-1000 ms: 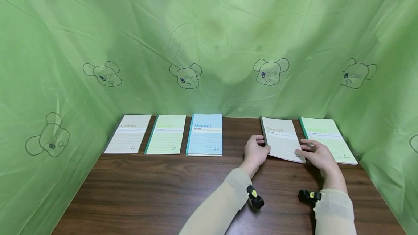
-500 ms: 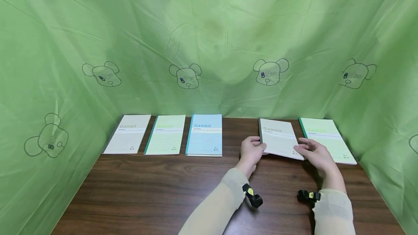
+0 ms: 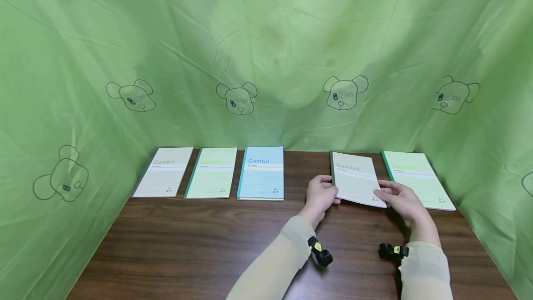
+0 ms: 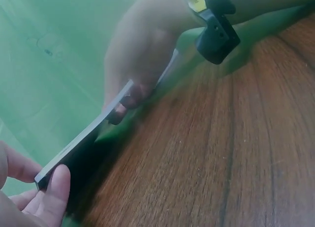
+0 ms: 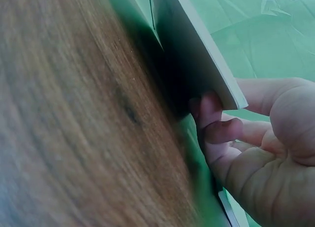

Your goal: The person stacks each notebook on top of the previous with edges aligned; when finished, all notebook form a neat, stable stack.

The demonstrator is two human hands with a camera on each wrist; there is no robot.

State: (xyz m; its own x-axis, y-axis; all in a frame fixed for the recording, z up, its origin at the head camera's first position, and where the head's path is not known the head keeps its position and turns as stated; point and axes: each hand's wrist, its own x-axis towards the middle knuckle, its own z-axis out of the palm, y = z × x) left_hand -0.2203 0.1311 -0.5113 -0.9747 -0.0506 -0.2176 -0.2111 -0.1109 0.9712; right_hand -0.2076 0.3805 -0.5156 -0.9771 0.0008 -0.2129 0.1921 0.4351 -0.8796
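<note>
A cream "Gambit" notebook (image 3: 355,177) is held over the dark wooden table (image 3: 200,240), its near edge raised. My left hand (image 3: 330,191) grips its near left corner, thumb on top. At the near right corner my right hand (image 3: 382,193) pinches it. In the left wrist view the notebook (image 4: 93,131) shows edge-on above the wood, with my left hand (image 4: 47,190) at its corner and my right hand (image 4: 129,96) farther along. In the right wrist view my right hand (image 5: 216,116) has its fingers curled under the notebook (image 5: 202,59).
A green notebook (image 3: 416,177) lies just right of the held one. Farther left lie a blue notebook (image 3: 261,172), a light green notebook (image 3: 211,172) and a cream notebook (image 3: 164,171) in a row. Green plastic sheeting (image 3: 266,59) walls the table on three sides.
Both hands have drawn the cream notebook slightly left and lifted its near edge off the table. The other notebooks have not moved.
</note>
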